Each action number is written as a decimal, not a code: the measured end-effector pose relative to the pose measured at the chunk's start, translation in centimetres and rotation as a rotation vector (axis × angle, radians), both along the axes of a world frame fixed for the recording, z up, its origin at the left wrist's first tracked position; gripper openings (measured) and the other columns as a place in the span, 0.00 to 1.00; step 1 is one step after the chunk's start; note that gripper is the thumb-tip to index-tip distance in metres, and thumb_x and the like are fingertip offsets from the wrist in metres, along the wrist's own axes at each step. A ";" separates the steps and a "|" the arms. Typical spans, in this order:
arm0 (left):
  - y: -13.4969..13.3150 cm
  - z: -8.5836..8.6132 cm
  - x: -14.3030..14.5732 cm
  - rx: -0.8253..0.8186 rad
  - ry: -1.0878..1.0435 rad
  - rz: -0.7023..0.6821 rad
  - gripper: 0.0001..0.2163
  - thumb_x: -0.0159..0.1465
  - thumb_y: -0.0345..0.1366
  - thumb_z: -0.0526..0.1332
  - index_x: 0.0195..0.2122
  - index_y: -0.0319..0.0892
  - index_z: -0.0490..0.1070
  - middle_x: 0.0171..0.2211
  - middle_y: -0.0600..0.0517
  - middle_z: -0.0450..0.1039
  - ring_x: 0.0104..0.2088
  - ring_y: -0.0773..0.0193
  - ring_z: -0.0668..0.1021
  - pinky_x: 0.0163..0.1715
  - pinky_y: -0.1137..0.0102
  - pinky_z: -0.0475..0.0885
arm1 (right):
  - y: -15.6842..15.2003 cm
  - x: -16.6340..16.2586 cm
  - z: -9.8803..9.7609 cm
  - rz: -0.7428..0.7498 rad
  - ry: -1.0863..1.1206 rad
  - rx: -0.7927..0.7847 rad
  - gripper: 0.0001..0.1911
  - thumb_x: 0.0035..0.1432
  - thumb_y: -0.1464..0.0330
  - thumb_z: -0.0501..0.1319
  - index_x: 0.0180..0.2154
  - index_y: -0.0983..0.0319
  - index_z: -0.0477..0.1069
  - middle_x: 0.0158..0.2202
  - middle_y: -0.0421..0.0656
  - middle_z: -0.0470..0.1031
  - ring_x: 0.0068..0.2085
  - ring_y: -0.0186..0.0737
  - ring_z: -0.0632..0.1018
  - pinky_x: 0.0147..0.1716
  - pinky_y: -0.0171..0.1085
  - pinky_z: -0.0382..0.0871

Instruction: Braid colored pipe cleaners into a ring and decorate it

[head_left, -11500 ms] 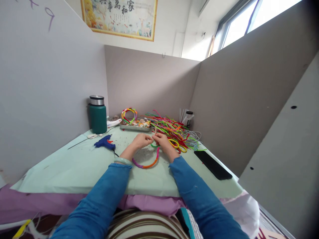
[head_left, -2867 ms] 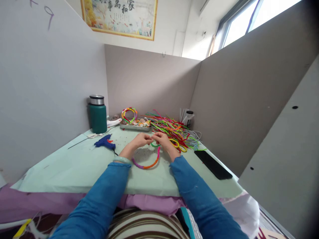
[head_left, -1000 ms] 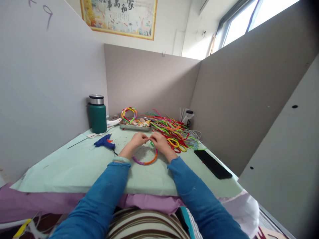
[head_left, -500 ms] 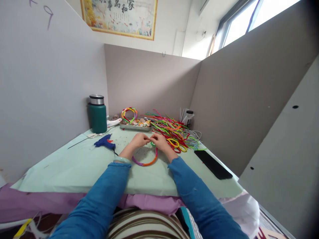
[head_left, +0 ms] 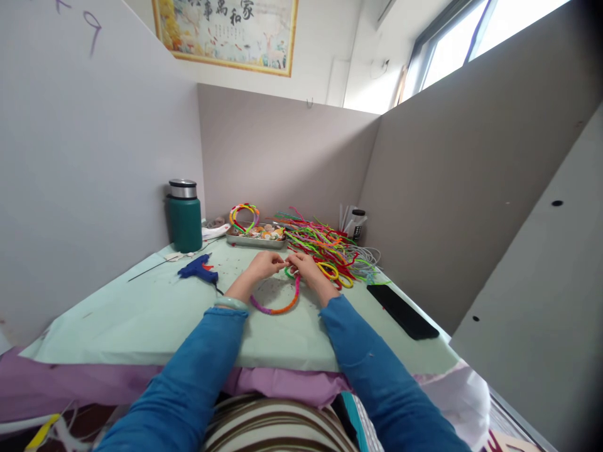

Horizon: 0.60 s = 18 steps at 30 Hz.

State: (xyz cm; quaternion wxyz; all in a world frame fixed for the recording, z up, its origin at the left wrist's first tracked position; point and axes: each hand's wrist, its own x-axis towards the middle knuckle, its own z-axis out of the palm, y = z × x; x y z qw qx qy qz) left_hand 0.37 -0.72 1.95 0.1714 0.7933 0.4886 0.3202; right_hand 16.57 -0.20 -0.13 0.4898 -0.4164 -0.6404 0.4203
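Observation:
On the pale green table cover lies a hoop wrapped in fuzzy pipe cleaner (head_left: 284,310), with purple, orange and pink stretches and a bit of green at the far side. My left hand (head_left: 264,265) is closed in a pinch at the hoop's far side. Fingertip to fingertip with it, my right hand (head_left: 304,269) also pinches there, its fingers curled around the hoop's far right part. Something small and pale shows between the fingertips, too small to name. My fingers hide most of the hoop's far stretch.
Left of my hands lies a blue glue gun (head_left: 198,269), and behind it stands a green bottle (head_left: 184,220). A metal tray (head_left: 254,240) with small pieces and a finished-looking colourful hoop (head_left: 245,218) sits at the back. Loose pipe cleaners (head_left: 320,238) spread right; a black phone-like slab (head_left: 402,311) lies nearer.
My right hand has shifted slightly right, and the hoop's right side has moved with it. A pale bit now shows between the fingertips. My left hand has barely moved.

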 end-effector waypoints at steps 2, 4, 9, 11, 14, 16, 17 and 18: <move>0.1 0.0 -0.1 0.014 0.000 0.019 0.18 0.54 0.49 0.59 0.31 0.38 0.78 0.23 0.50 0.75 0.23 0.66 0.70 0.24 0.73 0.60 | 0.0 0.1 0.0 0.006 -0.004 -0.009 0.11 0.48 0.61 0.59 0.25 0.63 0.68 0.25 0.41 0.71 0.24 0.31 0.68 0.22 0.32 0.59; 0.1 -0.1 -0.2 0.030 -0.018 0.040 0.17 0.54 0.48 0.59 0.32 0.39 0.78 0.24 0.49 0.76 0.25 0.65 0.72 0.25 0.73 0.61 | 0.0 0.2 0.1 0.026 0.001 0.004 0.10 0.48 0.62 0.60 0.25 0.63 0.69 0.26 0.42 0.72 0.24 0.31 0.68 0.23 0.32 0.60; 0.3 -0.3 -0.4 0.031 -0.070 0.018 0.17 0.52 0.46 0.61 0.34 0.39 0.77 0.29 0.49 0.77 0.28 0.64 0.73 0.26 0.73 0.63 | -0.5 0.3 0.4 0.038 -0.024 0.038 0.07 0.44 0.66 0.62 0.27 0.63 0.71 0.25 0.40 0.71 0.25 0.32 0.69 0.24 0.32 0.60; 0.4 -0.4 -0.4 0.042 -0.081 0.013 0.17 0.51 0.46 0.61 0.35 0.39 0.77 0.30 0.49 0.77 0.29 0.64 0.74 0.27 0.73 0.64 | -0.6 0.3 0.4 0.035 -0.032 0.040 0.07 0.44 0.66 0.62 0.27 0.63 0.71 0.24 0.40 0.70 0.25 0.32 0.68 0.24 0.32 0.59; 0.5 -0.4 -0.3 0.068 -0.074 0.024 0.14 0.52 0.44 0.61 0.33 0.40 0.76 0.30 0.49 0.77 0.29 0.65 0.74 0.27 0.73 0.64 | -0.6 0.3 0.4 0.027 -0.037 0.041 0.06 0.44 0.67 0.61 0.26 0.63 0.70 0.23 0.39 0.69 0.25 0.32 0.68 0.24 0.32 0.59; 0.5 -0.4 -0.2 0.078 -0.063 0.028 0.12 0.53 0.42 0.60 0.33 0.40 0.76 0.29 0.50 0.77 0.28 0.65 0.73 0.27 0.73 0.63 | -0.6 0.3 0.4 0.031 -0.039 0.044 0.06 0.44 0.67 0.61 0.26 0.63 0.70 0.23 0.39 0.69 0.25 0.32 0.68 0.24 0.33 0.59; 0.5 -0.3 -0.2 0.082 -0.060 0.031 0.12 0.54 0.42 0.60 0.32 0.40 0.76 0.28 0.50 0.76 0.27 0.65 0.73 0.26 0.73 0.62 | -0.6 0.2 0.3 0.036 -0.037 0.047 0.06 0.44 0.66 0.62 0.26 0.63 0.70 0.23 0.39 0.69 0.25 0.32 0.68 0.24 0.33 0.59; 0.5 -0.3 -0.2 0.085 -0.058 0.036 0.12 0.54 0.42 0.60 0.32 0.40 0.76 0.28 0.50 0.76 0.27 0.65 0.73 0.26 0.73 0.62 | -0.5 0.2 0.3 0.044 -0.031 0.051 0.07 0.44 0.66 0.62 0.26 0.63 0.70 0.23 0.39 0.69 0.25 0.32 0.68 0.24 0.33 0.59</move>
